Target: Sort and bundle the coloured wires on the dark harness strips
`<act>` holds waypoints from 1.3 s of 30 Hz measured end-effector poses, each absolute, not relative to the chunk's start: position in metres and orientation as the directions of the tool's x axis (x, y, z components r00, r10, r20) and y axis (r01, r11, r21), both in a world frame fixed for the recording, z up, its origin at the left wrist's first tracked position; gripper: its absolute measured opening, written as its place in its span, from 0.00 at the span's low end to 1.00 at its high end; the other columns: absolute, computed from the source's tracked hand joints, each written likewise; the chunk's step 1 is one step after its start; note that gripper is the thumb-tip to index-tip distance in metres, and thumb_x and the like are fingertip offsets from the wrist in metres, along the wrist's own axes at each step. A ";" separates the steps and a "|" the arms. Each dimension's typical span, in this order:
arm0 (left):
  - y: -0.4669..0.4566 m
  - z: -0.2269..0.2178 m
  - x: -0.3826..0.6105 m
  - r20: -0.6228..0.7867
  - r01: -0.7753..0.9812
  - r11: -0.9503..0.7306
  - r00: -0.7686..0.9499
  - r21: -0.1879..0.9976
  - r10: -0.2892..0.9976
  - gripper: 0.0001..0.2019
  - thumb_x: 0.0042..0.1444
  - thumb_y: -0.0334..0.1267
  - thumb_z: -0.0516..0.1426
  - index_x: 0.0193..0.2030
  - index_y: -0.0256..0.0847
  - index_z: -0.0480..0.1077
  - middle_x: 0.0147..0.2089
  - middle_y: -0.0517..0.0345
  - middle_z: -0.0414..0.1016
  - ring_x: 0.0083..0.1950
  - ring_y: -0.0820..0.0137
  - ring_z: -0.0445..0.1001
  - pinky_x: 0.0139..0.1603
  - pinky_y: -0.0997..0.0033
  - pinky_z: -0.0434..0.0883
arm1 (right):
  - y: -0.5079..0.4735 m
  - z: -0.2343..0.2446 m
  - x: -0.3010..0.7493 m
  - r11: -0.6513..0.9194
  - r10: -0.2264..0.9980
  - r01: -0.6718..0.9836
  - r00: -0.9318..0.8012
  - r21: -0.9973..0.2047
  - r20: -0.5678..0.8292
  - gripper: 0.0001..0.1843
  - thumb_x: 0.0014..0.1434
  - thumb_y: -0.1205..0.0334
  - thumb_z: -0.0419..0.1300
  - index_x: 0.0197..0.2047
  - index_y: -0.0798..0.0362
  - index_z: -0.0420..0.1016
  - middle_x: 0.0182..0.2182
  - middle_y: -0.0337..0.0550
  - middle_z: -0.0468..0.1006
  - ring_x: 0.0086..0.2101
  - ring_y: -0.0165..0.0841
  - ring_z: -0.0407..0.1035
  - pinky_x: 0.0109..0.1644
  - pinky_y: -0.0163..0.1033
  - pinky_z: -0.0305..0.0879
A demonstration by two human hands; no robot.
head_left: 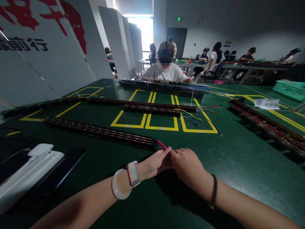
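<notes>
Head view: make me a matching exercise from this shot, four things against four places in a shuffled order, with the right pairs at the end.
1. White bangle
2. Green basket
3. Red wires
4. Dark beaded bracelet

A. Between the end of the nearest dark strip and the fingertips
B. On the wrist of the right hand
C. On the forearm side of the woven band, on the arm of the left hand
D. At the far right of the table

Pairs: 1-C; 2-D; 3-A; 4-B

Black "前行" lettering (30, 45) on left wall (62, 60); red characters (17, 14) cropped; green sign (178, 19), small labels (161, 128) illegible.
</notes>
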State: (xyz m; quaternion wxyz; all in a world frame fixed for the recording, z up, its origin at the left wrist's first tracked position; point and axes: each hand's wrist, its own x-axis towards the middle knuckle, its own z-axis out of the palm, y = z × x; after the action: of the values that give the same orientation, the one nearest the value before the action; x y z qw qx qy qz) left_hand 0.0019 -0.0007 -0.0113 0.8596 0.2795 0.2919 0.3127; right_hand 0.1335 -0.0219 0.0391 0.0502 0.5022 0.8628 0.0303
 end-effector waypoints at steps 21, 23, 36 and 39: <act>-0.003 0.015 -0.004 -0.417 -0.242 0.679 0.634 0.693 0.651 0.12 0.62 0.38 0.49 0.30 0.35 0.65 0.27 0.57 0.67 0.29 0.73 0.68 0.45 0.63 0.66 | 0.048 0.026 0.192 0.393 0.897 0.794 -0.442 -0.463 0.005 0.17 0.61 0.53 0.56 0.34 0.58 0.77 0.25 0.43 0.76 0.25 0.28 0.65 0.28 0.33 0.53; -0.003 0.015 -0.005 -0.387 -0.252 0.675 0.660 0.693 0.644 0.14 0.62 0.40 0.49 0.28 0.36 0.64 0.24 0.59 0.65 0.28 0.74 0.66 0.45 0.61 0.67 | 0.055 0.015 0.195 0.415 0.884 0.754 -0.465 -0.510 0.032 0.17 0.61 0.53 0.55 0.35 0.58 0.77 0.27 0.43 0.76 0.26 0.28 0.65 0.29 0.32 0.54; 0.001 0.008 -0.008 -0.329 -0.247 0.660 0.712 0.710 0.620 0.17 0.62 0.42 0.48 0.25 0.36 0.65 0.23 0.58 0.65 0.26 0.73 0.66 0.46 0.59 0.68 | 0.061 0.003 0.196 0.517 0.856 0.761 -0.468 -0.393 0.220 0.17 0.62 0.52 0.54 0.35 0.56 0.76 0.29 0.44 0.76 0.31 0.31 0.66 0.37 0.34 0.56; 0.000 0.007 -0.007 -0.352 -0.246 0.671 0.699 0.699 0.623 0.15 0.61 0.41 0.50 0.26 0.34 0.66 0.25 0.56 0.68 0.28 0.72 0.69 0.48 0.59 0.67 | 0.054 0.014 0.197 0.471 0.881 0.769 -0.436 -0.432 0.185 0.17 0.60 0.50 0.56 0.35 0.57 0.74 0.30 0.43 0.75 0.29 0.29 0.66 0.33 0.32 0.57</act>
State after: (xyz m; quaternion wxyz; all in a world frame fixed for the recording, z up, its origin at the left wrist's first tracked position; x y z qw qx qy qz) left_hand -0.0065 0.0003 0.0069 0.8649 0.3181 0.2960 0.2512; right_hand 0.1968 0.0544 0.0140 -0.1953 0.4941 0.8351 -0.1429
